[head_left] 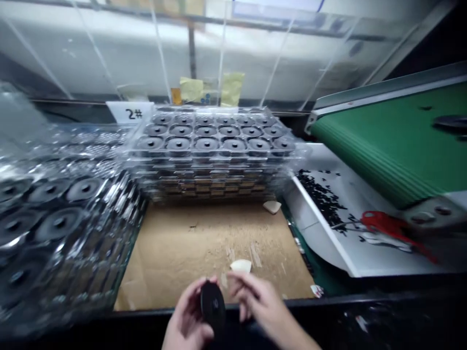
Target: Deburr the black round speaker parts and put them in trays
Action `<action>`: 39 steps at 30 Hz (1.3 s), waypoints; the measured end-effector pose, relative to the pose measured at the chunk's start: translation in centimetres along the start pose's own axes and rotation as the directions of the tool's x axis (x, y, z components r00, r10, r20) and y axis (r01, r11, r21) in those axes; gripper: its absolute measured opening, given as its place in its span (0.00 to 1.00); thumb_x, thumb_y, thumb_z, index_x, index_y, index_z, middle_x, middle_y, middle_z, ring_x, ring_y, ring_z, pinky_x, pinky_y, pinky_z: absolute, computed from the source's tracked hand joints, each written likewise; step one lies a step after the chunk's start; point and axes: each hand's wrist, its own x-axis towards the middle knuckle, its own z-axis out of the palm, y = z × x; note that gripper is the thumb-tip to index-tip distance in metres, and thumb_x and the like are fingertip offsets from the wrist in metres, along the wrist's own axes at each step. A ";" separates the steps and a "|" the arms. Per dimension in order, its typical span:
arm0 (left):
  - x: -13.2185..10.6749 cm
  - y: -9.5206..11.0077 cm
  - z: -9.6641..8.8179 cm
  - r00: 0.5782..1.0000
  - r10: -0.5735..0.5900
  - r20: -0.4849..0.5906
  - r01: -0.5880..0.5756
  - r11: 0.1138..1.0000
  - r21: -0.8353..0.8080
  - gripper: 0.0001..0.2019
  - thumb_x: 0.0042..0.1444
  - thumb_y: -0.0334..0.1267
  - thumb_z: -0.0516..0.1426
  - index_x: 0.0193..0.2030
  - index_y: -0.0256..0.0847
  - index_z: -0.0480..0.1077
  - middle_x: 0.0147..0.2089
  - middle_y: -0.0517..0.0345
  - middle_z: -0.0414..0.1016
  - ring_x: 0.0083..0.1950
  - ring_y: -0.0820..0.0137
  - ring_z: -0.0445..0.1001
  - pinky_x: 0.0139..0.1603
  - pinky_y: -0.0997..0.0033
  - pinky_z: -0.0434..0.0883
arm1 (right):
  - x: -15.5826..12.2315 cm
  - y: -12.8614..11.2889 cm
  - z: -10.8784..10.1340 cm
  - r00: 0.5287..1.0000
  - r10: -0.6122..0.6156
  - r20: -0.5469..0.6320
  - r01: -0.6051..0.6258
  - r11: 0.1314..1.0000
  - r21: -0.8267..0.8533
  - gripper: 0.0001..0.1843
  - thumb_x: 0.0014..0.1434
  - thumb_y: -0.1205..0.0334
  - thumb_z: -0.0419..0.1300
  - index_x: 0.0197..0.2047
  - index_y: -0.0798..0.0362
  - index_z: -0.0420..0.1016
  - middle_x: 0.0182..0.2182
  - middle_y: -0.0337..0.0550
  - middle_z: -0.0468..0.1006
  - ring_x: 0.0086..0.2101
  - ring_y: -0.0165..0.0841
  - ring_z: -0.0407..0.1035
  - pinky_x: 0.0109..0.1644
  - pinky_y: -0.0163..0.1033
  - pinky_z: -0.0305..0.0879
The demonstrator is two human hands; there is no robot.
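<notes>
My left hand (188, 313) is closed around a black round disc-like part (212, 306), held on edge near the front of the work surface. To the right of that part, my right hand (257, 301) has its forefinger stretched out and the other fingers loosely bent. Nothing shows between its fingers, and there is a gap between it and the black part. Just beyond the right fingertips, a small white wedge-shaped piece (241, 266) lies on the brown cardboard (175, 248). A second white wedge (272, 207) rests farther back on the cardboard.
Stacked clear trays (207, 153) of round black parts stand behind the cardboard; more trays (65, 209) stand at the left. On the right, a white bin (328, 248) contains small black pieces (321, 197) and red-handled scissors (386, 226), beside a green conveyor belt (394, 141).
</notes>
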 end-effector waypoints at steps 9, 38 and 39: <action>-2.3 3.9 0.4 0.980 -0.198 -0.013 0.157 0.813 -0.560 0.22 0.48 0.45 0.61 0.51 0.44 0.71 0.56 0.49 0.73 0.54 0.57 0.72 0.53 0.64 0.69 | 3.3 6.1 0.2 0.916 -0.229 -0.331 0.071 0.902 -0.426 0.23 0.53 0.42 0.54 0.40 0.50 0.77 0.49 0.53 0.62 0.45 0.47 0.65 0.50 0.58 0.61; -1.1 4.0 5.7 0.975 -0.206 -0.087 0.162 0.919 -0.358 0.24 0.31 0.42 0.70 0.40 0.44 0.77 0.40 0.54 0.81 0.41 0.67 0.77 0.43 0.76 0.71 | -1.8 -9.3 1.6 0.727 -0.686 -0.030 0.645 0.697 -0.313 0.16 0.60 0.73 0.50 0.50 0.54 0.68 0.36 0.45 0.77 0.34 0.32 0.70 0.38 0.37 0.68; -1.1 4.1 5.6 0.970 -0.223 -0.094 0.171 0.907 -0.384 0.26 0.28 0.43 0.71 0.40 0.45 0.77 0.41 0.54 0.81 0.42 0.66 0.77 0.44 0.74 0.71 | -2.1 -9.1 1.1 0.735 -0.677 0.030 0.657 0.701 -0.278 0.16 0.59 0.73 0.51 0.49 0.52 0.69 0.35 0.43 0.77 0.33 0.31 0.71 0.38 0.36 0.69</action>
